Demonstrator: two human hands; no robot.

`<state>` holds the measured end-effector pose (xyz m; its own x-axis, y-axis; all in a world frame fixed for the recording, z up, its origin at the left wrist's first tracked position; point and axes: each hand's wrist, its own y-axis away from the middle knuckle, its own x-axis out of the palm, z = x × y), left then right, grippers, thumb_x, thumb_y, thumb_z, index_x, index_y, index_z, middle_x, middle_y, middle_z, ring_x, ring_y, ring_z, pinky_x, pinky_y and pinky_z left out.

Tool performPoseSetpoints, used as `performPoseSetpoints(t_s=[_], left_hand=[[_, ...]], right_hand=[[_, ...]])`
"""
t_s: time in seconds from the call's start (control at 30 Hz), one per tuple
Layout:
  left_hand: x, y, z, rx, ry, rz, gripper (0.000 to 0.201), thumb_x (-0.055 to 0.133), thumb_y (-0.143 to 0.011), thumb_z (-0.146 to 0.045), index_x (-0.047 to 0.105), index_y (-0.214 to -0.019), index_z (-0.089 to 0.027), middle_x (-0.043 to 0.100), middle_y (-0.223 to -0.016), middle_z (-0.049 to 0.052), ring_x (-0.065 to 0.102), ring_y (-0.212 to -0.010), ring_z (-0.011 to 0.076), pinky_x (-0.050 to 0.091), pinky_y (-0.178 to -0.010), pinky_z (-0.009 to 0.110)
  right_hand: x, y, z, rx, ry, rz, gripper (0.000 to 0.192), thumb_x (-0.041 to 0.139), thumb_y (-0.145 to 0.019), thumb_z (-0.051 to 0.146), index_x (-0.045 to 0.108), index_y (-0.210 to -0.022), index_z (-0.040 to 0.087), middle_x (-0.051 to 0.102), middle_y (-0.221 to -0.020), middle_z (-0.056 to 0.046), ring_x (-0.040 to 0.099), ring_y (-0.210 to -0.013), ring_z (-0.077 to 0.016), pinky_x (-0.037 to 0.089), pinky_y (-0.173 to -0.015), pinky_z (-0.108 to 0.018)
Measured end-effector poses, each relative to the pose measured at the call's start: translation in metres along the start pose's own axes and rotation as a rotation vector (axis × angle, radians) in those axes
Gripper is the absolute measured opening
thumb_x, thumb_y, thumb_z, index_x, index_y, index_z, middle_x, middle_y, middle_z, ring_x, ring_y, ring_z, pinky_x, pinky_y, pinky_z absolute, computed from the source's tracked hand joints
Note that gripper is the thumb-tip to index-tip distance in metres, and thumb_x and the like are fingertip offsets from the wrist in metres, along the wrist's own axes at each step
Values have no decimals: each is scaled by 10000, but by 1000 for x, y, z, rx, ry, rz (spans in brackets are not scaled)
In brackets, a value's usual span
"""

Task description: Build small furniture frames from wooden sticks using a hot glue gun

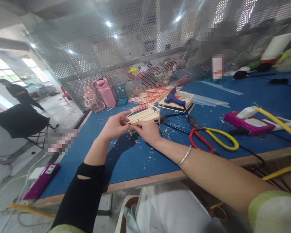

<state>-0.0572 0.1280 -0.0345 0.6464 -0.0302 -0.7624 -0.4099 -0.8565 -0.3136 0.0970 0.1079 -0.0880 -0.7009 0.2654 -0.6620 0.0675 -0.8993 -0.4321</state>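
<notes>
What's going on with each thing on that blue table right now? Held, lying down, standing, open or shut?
Left hand: pinching a thin wooden stick.
Right hand: gripping the stick frame's near end.
Stick frame: held at the table, partly built.
Glue gun: resting on a second frame, untouched.
Scissors: lying flat, blades shut or nearly so.
Pink bottle: upright, lid on.
Loose sticks: piled flat.
Blue table: littered with wood chips.
</notes>
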Motion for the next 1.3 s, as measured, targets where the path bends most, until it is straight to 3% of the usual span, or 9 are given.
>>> performPoseSetpoints(t_s=[0.17,0.37,0.63,0.83,0.97,1.07,1.17,1.3], left_hand=[[2,0,1,-29,76,-5,641,546,-636,-234,526,-1264,-108,670,-859,55,552,-543,100,450,-526,236],[5,-1,0,-17,17,-47,582,596,-678,-307,562,-1226,-115,671,-781,37,515,-508,91,414,-490,221],[5,-1,1,2,9,-40,570,569,-669,-260,567,-1218,-105,678,-767,38,475,-503,83,393,-497,213],[1,1,2,40,-79,-38,524,517,-655,-215,608,-1162,-117,690,-870,50,523,-587,99,449,-592,232],[1,0,5,141,-202,-66,312,548,-740,-349,694,-918,-138,693,-912,79,574,-666,139,478,-669,279],[2,-2,8,175,-259,-65,251,541,-781,-353,697,-776,-157,693,-938,98,621,-829,189,484,-787,319],[3,-4,12,165,-273,-86,249,518,-809,-343,693,-801,-165,682,-983,105,623,-941,213,470,-874,347],[6,-3,18,122,-296,-83,376,618,-737,-387,656,-1031,-155,602,-1180,137,575,-1087,264,458,-935,391]], right_hand=[[-1,0,1,-7,-16,-3,255,539,-854,355,749,-904,218,745,-803,-47,652,-734,-169,375,-612,-249],[-2,1,3,3,-19,-10,224,546,-818,295,749,-845,206,738,-767,-44,644,-710,-160,383,-620,-238],[-2,-1,2,-11,-84,-24,242,524,-824,301,731,-791,180,696,-673,-32,575,-605,-131,348,-576,-228],[-11,12,3,-130,-169,178,88,588,-662,192,623,-586,166,544,-517,33,444,-506,-98,294,-508,-217],[-18,21,7,-283,-202,466,125,562,-610,105,520,-512,170,427,-465,71,369,-469,-73,267,-481,-205],[-19,22,9,-286,-202,545,157,540,-614,89,474,-501,176,382,-448,80,338,-462,-69,251,-472,-207],[-19,21,11,-273,-194,551,150,541,-620,103,470,-512,180,379,-451,81,337,-469,-72,249,-473,-211],[-18,22,15,-277,-195,560,127,549,-621,102,491,-542,182,399,-467,81,360,-470,-74,263,-484,-211]])
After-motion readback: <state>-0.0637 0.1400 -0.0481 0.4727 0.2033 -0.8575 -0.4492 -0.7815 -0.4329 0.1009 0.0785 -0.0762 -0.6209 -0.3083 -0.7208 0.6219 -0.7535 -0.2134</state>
